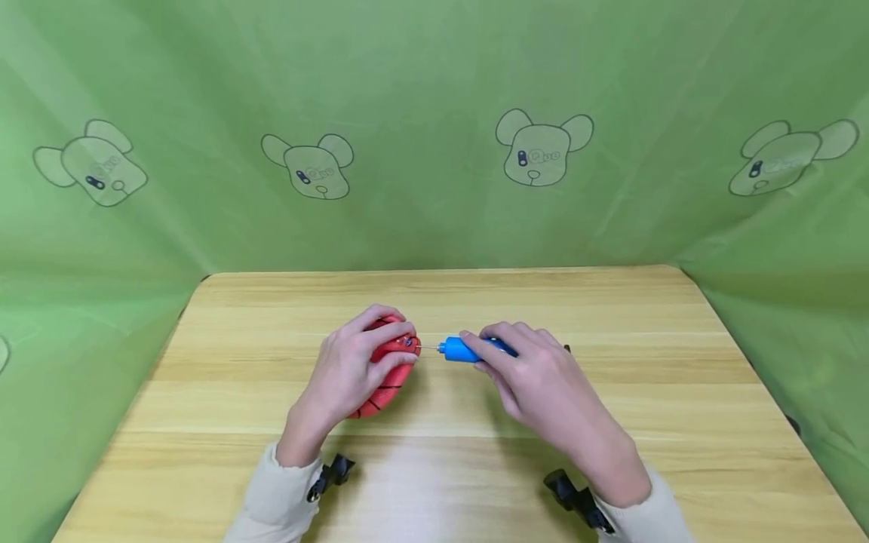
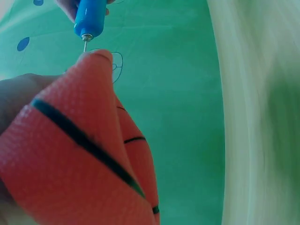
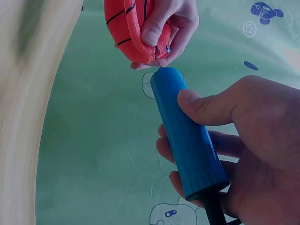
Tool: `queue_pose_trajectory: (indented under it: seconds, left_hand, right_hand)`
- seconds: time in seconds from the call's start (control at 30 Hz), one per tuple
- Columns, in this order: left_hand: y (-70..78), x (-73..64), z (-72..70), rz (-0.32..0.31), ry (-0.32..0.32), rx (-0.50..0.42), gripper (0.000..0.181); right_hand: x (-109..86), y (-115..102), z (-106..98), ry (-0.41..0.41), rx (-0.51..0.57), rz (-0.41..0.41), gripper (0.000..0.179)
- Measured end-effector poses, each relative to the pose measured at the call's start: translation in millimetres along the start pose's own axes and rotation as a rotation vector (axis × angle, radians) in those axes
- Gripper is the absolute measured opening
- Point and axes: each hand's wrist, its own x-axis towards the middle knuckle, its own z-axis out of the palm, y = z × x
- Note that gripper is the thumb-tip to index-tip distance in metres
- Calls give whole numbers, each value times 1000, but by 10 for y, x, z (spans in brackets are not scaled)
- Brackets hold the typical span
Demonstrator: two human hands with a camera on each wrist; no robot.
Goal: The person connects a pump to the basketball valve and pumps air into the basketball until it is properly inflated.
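A limp, folded red ball with black lines (image 1: 383, 394) is held by my left hand (image 1: 345, 369), thumb and fingers pinching it around one end. My right hand (image 1: 546, 381) grips a blue hand pump (image 1: 460, 349) whose thin metal needle (image 1: 431, 347) points left and meets the pinched end of the ball. In the right wrist view the thumb lies along the pump barrel (image 3: 185, 126), and a black rod (image 3: 214, 208) sticks out of its rear. The creased ball (image 2: 79, 150) fills much of the left wrist view, the pump tip above it.
Both hands are over a light wood-grain table (image 1: 434, 467). Green cloth (image 1: 421, 211) printed with bear heads hangs behind and at both sides. Black camera mounts (image 1: 577, 501) sit at the sleeve cuffs, close above the tabletop.
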Motion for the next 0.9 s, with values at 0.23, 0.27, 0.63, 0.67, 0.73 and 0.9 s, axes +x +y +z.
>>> queue_pose_trajectory:
  seconds: [0.23,0.27,0.63,0.67,0.73,0.9]
  left_hand:
    - [38,-10,-7,16,13,58,22]
    - [44,-12,-9,20,12,68,21]
    - [74,-16,45,57,15,137,16]
    - [76,-17,50,59,16,144,16]
    - [74,-18,62,62,20,153,14]
    - [65,-15,91,70,47,139,11]
  right_hand:
    - [9,-54,27,-7,-38,-12,35]
    - [10,-54,33,-4,-41,-14,35]
    - [23,-39,91,41,-64,-38,32]
    - [26,-38,102,42,-66,-40,31]
    - [31,-36,125,48,-69,-45,29]
    - [36,-45,159,53,-68,-37,29]
